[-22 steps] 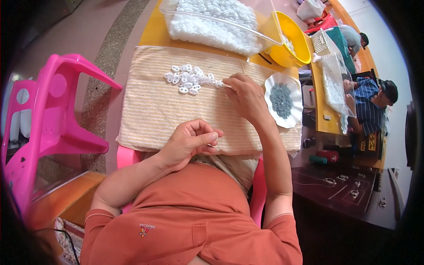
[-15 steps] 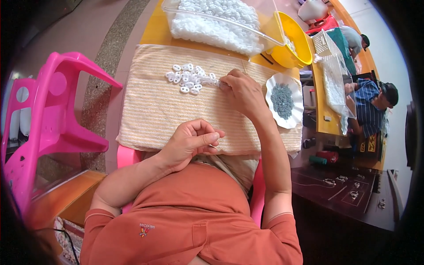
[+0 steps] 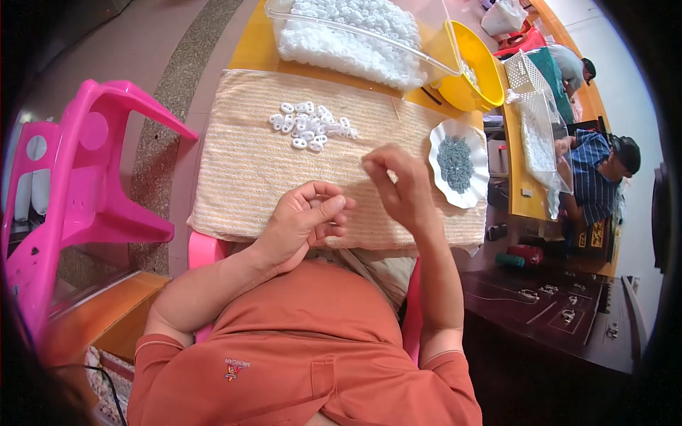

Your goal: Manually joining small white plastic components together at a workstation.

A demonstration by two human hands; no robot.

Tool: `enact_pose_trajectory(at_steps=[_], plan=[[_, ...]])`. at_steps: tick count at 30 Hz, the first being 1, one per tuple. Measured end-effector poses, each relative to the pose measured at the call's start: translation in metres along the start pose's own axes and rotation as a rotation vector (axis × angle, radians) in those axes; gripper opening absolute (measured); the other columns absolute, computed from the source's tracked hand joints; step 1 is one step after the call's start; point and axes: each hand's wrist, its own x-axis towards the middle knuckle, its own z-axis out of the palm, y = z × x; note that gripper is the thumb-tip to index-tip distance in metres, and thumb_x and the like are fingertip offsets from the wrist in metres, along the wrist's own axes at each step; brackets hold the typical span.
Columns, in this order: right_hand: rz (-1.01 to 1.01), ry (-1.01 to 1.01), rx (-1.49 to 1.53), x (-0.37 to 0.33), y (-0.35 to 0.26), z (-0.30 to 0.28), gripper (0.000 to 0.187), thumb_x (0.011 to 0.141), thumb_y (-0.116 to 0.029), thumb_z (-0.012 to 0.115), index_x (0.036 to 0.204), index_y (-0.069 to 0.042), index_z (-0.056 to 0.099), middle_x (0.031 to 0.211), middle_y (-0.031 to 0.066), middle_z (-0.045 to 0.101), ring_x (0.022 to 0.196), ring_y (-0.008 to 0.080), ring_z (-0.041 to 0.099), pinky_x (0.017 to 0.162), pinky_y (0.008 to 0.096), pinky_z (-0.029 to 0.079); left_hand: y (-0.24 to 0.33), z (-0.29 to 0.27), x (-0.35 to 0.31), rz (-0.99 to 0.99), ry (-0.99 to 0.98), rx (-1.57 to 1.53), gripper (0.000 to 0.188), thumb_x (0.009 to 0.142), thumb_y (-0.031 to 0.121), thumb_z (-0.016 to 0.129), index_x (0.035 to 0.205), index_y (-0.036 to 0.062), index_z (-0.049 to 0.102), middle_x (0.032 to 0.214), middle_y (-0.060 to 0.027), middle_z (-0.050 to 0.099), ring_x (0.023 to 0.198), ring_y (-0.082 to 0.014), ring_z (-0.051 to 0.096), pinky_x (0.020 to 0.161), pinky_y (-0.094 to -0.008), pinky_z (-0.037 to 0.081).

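Note:
A small pile of white plastic two-hole pieces (image 3: 310, 128) lies on the striped cream towel (image 3: 263, 177). My left hand (image 3: 302, 219) is held above the towel's near edge, its thumb pressed to the curled fingers. Whatever is in that pinch is too small to name. To its right, my right hand (image 3: 405, 184) hovers over the towel with bent fingers drawn together. Its fingertips are partly hidden and slightly blurred, so I cannot make out what they hold. Beside it, a white scalloped dish (image 3: 435, 153) contains many small grey-blue pieces (image 3: 455, 163).
A clear bin (image 3: 341, 30) of white pieces stands at the far edge, next to a yellow basin (image 3: 462, 92). A thin stick (image 3: 396, 108) lies on the towel. A pink chair (image 3: 85, 163) is at left. Two people work at another table (image 3: 522, 192) on the right.
My right hand has drawn back from the white pile toward me and nearer my left hand. The left hand has stayed almost in place, its fingers shifting slightly.

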Motion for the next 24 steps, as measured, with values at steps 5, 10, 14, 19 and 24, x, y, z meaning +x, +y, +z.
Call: enact_pose_trajectory(at_steps=[5, 10, 14, 19, 24], plan=[[0.034, -0.157, 0.347, -0.029, -0.024, 0.007, 0.004, 0.084, 0.002, 0.062, 0.087, 0.002, 0.060, 0.080, 0.0086, 0.059, 0.073, 0.0176, 0.058, 0.065, 0.0276, 0.046, -0.003, -0.003, -0.001, -0.013, -0.042, -0.019, 0.015, 0.091, 0.012, 0.060, 0.102, 0.0044, 0.055, 0.096, -0.0077, 0.065, 0.077, -0.0115, 0.063, 0.070, -0.0260, 0.057], [0.181, -0.167, 0.552, -0.043, -0.027, 0.006, 0.003, 0.084, 0.002, 0.063, 0.086, 0.002, 0.061, 0.082, 0.0070, 0.059, 0.074, 0.0136, 0.057, 0.065, 0.0248, 0.044, -0.004, -0.002, -0.002, -0.038, -0.131, 0.014, 0.012, 0.089, 0.011, 0.063, 0.098, 0.0039, 0.059, 0.089, -0.0049, 0.064, 0.076, -0.0108, 0.063, 0.068, -0.0254, 0.057], [0.184, -0.014, 0.426, -0.051, -0.016, -0.005, 0.006, 0.083, 0.004, 0.063, 0.088, 0.002, 0.061, 0.082, 0.0062, 0.059, 0.075, 0.0124, 0.056, 0.065, 0.0235, 0.044, -0.004, 0.001, -0.003, -0.058, -0.081, 0.059, 0.010, 0.088, 0.007, 0.062, 0.096, 0.0032, 0.058, 0.084, -0.0038, 0.063, 0.071, -0.0121, 0.063, 0.068, -0.0263, 0.056], [0.206, 0.085, 0.057, -0.050, 0.006, -0.037, 0.011, 0.079, 0.003, 0.067, 0.090, 0.003, 0.064, 0.083, 0.0069, 0.061, 0.070, 0.0138, 0.057, 0.063, 0.0251, 0.046, -0.001, 0.003, -0.004, -0.087, -0.055, 0.048, 0.012, 0.087, 0.004, 0.063, 0.097, 0.0025, 0.059, 0.083, -0.0038, 0.062, 0.071, -0.0120, 0.062, 0.069, -0.0273, 0.057], [0.245, 0.004, -0.164, -0.051, 0.013, -0.037, 0.016, 0.077, 0.002, 0.066, 0.093, 0.000, 0.066, 0.085, 0.0102, 0.062, 0.071, 0.0216, 0.062, 0.063, 0.0296, 0.049, -0.002, 0.002, -0.004, -0.081, -0.040, 0.084, 0.011, 0.087, 0.005, 0.064, 0.097, 0.0024, 0.059, 0.082, -0.0038, 0.061, 0.073, -0.0119, 0.062, 0.069, -0.0273, 0.057]])
